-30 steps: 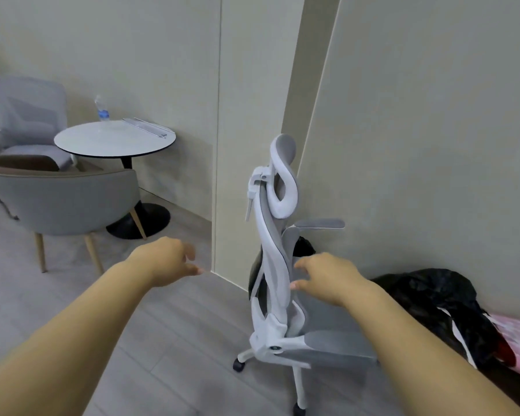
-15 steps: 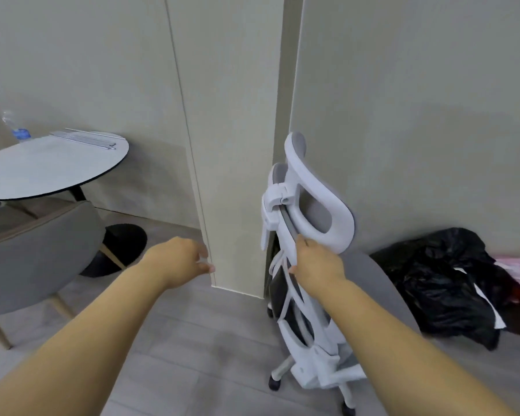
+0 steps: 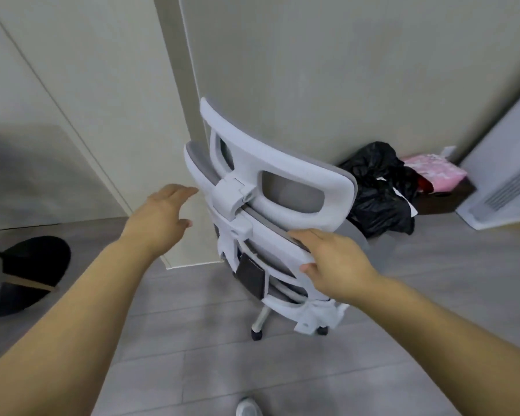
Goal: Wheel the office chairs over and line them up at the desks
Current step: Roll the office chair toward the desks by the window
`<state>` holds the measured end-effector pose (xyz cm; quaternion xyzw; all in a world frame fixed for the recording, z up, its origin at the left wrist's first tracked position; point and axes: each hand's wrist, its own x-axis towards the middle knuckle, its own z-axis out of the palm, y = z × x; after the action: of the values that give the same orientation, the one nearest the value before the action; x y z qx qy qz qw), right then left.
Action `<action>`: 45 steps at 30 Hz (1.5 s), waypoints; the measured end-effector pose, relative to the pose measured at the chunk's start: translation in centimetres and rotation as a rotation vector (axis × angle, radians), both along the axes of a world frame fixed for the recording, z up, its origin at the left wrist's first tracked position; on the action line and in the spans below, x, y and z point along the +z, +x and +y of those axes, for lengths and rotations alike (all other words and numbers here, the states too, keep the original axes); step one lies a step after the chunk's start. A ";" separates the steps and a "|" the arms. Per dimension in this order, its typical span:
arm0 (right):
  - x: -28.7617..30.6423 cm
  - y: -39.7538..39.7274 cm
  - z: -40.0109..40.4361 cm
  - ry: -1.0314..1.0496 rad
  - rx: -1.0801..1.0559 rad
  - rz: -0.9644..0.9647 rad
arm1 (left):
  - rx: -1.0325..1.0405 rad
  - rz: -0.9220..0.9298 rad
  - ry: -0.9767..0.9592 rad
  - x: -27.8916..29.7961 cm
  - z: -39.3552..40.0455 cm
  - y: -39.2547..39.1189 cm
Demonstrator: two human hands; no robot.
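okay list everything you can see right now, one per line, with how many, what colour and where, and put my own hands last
office chair: one, white frame with grey mesh, centre, back towards the camera, beside the wall corner
black bag: one, black, floor right of the chair, against the wall
pink package: one, pink, behind the bag
white unit: one, white, vented, far right
round base: one, black, floor at left
shoe: one, white, bottom edge
left hand: open, beside the chair back, not touching
right hand: gripping the backrest's top edge

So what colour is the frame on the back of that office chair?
White, with grey mesh behind it; the head view shows the office chair frame clearly.
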<state>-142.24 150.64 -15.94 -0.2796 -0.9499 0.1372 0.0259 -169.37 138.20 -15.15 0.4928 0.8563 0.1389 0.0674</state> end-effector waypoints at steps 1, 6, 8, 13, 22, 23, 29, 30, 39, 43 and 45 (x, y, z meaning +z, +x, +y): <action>0.1 1.3 0.1 -0.016 -0.014 0.018 | -0.018 0.011 0.018 -0.1 0.5 0.4; 0.8 6.9 1.0 0.049 -0.098 0.032 | -0.171 0.074 0.014 -0.8 2.8 3.9; 0.7 8.4 1.6 0.099 -0.109 0.039 | -0.197 0.086 0.029 -1.1 3.5 5.7; -1.4 12.6 3.3 0.195 -0.060 0.115 | -0.142 0.070 0.081 -1.6 2.8 10.8; -2.6 18.9 6.2 0.310 0.029 0.192 | 0.038 0.100 0.239 -2.4 0.5 22.5; -2.6 19.7 6.4 0.308 0.050 0.206 | 0.050 0.099 0.247 -2.5 0.1 23.6; -2.5 23.2 5.9 0.305 0.134 0.220 | 0.107 0.134 0.255 -3.1 -3.7 28.7; -2.5 23.5 5.4 0.306 0.146 0.227 | 0.121 0.141 0.252 -3.4 -4.7 29.2; -2.7 25.2 -3.2 0.189 0.208 0.268 | 0.252 0.131 0.242 -3.9 -16.4 34.0; -2.4 24.6 -9.2 0.193 0.314 0.305 | 0.358 0.107 0.251 -3.3 -23.1 35.4; -2.3 24.3 -12.4 0.212 0.380 0.323 | 0.413 0.098 0.259 -3.1 -26.8 36.2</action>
<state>-117.94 138.25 -18.23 -0.0667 -0.9779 0.0823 0.1802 -133.12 111.42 -18.23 0.3181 0.9161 0.2344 -0.0677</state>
